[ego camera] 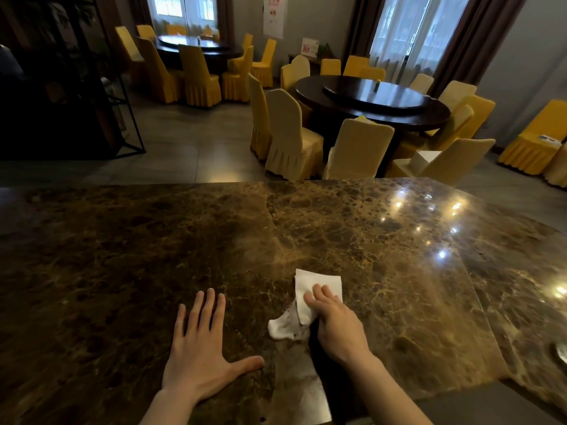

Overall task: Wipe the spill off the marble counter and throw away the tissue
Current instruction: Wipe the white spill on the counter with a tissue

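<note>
A brown veined marble counter [122,256] fills the lower half of the head view. A white tissue [316,283] lies flat on it near the front middle. My right hand [337,326] presses down on the tissue's near part, fingers over it, and a damp, crumpled corner [283,328] trails out to the left of the hand. A dull wet smear [302,391] runs from there toward the counter's front edge. My left hand [199,354] rests flat on the marble to the left of the tissue, fingers spread, holding nothing.
Beyond the counter's far edge stand a dark round table [374,102] ringed by yellow-covered chairs [288,136], and a second such table [196,46] farther back. A black metal shelf frame [101,87] stands at the left. Something metallic shows at the counter's right edge [562,352].
</note>
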The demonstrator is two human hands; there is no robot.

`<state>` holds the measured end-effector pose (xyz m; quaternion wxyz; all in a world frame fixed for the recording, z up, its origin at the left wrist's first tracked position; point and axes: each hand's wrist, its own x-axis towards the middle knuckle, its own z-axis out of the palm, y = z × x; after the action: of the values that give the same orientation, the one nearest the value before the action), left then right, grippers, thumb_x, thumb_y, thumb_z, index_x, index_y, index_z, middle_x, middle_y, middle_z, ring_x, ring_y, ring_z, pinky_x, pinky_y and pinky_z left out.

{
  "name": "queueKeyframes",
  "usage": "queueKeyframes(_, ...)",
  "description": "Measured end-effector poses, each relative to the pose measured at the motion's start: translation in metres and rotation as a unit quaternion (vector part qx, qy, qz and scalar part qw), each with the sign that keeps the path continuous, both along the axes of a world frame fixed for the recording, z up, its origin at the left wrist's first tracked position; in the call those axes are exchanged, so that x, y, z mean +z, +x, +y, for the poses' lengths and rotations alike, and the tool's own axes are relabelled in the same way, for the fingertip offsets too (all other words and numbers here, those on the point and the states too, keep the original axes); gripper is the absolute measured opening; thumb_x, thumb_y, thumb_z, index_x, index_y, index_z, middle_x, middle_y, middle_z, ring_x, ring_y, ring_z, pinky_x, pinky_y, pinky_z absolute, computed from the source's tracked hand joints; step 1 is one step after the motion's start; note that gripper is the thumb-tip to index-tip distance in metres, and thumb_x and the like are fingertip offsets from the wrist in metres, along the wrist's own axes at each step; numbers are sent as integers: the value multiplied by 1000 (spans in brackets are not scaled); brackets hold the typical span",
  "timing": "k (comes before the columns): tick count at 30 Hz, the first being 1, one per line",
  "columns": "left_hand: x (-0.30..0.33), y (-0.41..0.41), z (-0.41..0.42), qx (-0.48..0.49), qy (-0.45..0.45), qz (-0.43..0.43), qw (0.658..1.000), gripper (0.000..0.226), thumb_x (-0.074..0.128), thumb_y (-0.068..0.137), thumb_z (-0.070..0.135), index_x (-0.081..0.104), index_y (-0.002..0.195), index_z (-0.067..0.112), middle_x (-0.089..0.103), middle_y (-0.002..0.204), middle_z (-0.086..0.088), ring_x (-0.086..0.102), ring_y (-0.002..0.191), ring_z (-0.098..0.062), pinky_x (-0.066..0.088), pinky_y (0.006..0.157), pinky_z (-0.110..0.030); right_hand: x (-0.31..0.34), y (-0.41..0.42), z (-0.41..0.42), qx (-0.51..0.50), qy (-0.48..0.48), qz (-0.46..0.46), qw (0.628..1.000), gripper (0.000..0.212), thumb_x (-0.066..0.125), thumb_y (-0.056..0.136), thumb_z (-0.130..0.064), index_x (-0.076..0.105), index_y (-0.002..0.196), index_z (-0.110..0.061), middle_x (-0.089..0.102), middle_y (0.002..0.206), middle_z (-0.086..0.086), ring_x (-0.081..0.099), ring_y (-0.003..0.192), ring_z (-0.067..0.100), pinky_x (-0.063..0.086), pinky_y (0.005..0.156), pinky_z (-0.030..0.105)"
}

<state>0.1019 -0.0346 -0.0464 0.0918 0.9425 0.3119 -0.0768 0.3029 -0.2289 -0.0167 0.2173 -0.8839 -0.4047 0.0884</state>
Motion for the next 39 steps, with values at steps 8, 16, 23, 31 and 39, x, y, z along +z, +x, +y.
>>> queueKeyframes(8, 1, 1, 1, 0, -12, 8, 1000, 151, 3, 46, 120, -37, 155, 23, -44, 166, 1, -45, 151, -19, -20, 129, -55, -11, -39, -18, 100, 9, 3, 995, 63, 54, 91, -14, 42, 144, -45, 23, 153, -33, 9, 143, -13, 22, 117, 20)
queueKeyframes(16, 1, -1, 0, -6, -16, 0, 1000, 151, 3, 47, 120, -36, 156, 23, -44, 166, 1, -46, 150, -19, -18, 130, -56, 7, -23, 6, 3, 13, -19, 1000, 34, 55, 89, -6, 63, 119, -21, 60, 134, -3, 53, 127, 20, 53, 91, 49)
queueKeyframes(23, -1, 0, 0, -3, -11, -13, 1000, 151, 6, 47, 121, -36, 155, 24, -44, 165, 2, -44, 151, -20, -19, 129, -56, 15, 13, -23, -118, 80, -6, 990, 39, 61, 80, 0, 78, 103, -27, 77, 106, -6, 71, 97, 16, 55, 82, 33)
queueKeyframes(31, -7, 0, 3, 3, -3, -30, 1000, 151, 10, 50, 120, -31, 158, 24, -40, 168, 2, -45, 151, -18, -18, 130, -55, 8, -14, 28, 52, 26, 17, 998, 41, 45, 87, -11, 63, 123, -20, 57, 137, 6, 46, 131, 28, 43, 103, 46)
queueKeyframes(39, -6, 0, 3, 4, -13, -32, 999, 150, 12, 48, 121, -33, 157, 26, -40, 167, 5, -43, 152, -17, -19, 129, -55, 5, 9, -7, 44, 3, 5, 999, 46, 47, 98, -13, 55, 139, -32, 42, 152, -13, 29, 144, 3, 33, 116, 34)
